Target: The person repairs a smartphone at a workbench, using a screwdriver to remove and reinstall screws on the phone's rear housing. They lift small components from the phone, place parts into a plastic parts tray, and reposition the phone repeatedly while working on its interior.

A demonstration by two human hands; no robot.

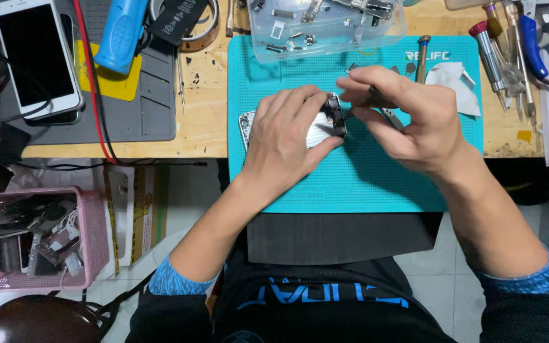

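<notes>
Teal silicone mat (363, 184) holds the work: a silver phone housing (316, 130) lies near its middle, clamped by the left hand (287, 136), fingers wrapped over the top. Right hand (408, 117) pinches a thin metal tool (386, 108) at the housing's right end; exact tip contact hidden by fingers. Risk, judged: tool slips off the edge and scratches or flicks a tiny part away, since grip is tight and angle shallow. Clear parts tray (325, 25) sits just above the hands, screwdrivers (506, 57) crowd the right side, white tissue (455, 82) near. Open mat room lies below and left. Table edge close behind the wrists.
</notes>
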